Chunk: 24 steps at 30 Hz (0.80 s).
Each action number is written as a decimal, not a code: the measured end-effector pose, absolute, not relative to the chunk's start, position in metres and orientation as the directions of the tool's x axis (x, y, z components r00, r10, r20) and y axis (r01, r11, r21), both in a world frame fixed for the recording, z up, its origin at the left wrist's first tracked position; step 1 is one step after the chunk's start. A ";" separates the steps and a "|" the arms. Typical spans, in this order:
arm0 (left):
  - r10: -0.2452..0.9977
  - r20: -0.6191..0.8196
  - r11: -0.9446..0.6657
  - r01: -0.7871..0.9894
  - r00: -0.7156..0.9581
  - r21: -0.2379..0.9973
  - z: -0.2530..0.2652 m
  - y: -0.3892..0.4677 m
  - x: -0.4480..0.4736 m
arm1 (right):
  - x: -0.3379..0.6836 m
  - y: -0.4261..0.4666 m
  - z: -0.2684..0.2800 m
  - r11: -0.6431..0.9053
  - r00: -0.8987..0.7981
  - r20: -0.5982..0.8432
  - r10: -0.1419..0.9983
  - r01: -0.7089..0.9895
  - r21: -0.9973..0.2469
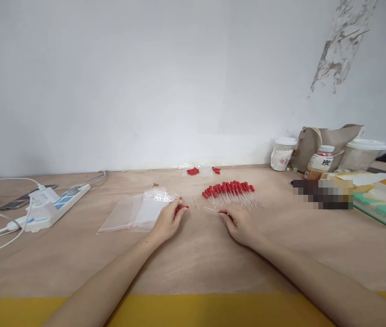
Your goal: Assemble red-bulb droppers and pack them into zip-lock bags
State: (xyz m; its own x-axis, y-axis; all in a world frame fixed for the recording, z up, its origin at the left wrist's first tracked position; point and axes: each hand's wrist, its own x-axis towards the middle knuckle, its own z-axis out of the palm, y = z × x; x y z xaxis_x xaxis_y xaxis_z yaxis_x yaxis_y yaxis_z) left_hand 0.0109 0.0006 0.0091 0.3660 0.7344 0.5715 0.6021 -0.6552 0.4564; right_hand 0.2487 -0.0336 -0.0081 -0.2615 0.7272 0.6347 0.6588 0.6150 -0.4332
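Observation:
My left hand [170,219] is closed with a small red rubber bulb [186,207] at its fingertips. My right hand [240,223] pinches a thin clear glass tube [210,210], which points left toward the bulb; the two are apart. Just beyond my right hand lies a fanned row of droppers [232,190], red bulbs at the far end and clear tubes toward me. Several loose glass tubes [190,198] lie beyond my left fingertips. Near the wall sit a pile of red bulbs [193,171] and a smaller group of red bulbs [216,170] on clear plastic.
Clear plastic bags [120,217] lie left of my left hand. A white power strip [48,215] with cables is farther left. At the right stand a paper cup [283,154], a bottle [319,162], a bag [336,136], a lidded tub [362,154] and a green packet [383,206].

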 end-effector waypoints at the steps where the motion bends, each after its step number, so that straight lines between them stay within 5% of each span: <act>1: 0.737 0.541 -0.666 0.575 0.405 0.476 0.008 -0.004 0.015 | 0.248 -0.035 -0.008 0.625 -0.274 0.632 0.724 0.649 -0.434; 8: 0.731 0.505 -0.681 0.445 0.458 0.582 -0.003 -0.008 0.025 | 0.243 -0.040 -0.014 0.625 -0.313 0.610 0.728 0.667 -0.404; 19: 0.619 0.568 -0.785 0.463 0.543 0.412 0.003 -0.014 0.026 | 0.240 -0.043 -0.014 0.637 -0.346 0.586 0.733 0.653 -0.411; 24: 0.633 0.485 -0.774 0.476 0.603 0.418 0.003 -0.022 0.025 | 0.245 -0.040 -0.014 0.678 -0.419 0.602 0.680 0.673 -0.296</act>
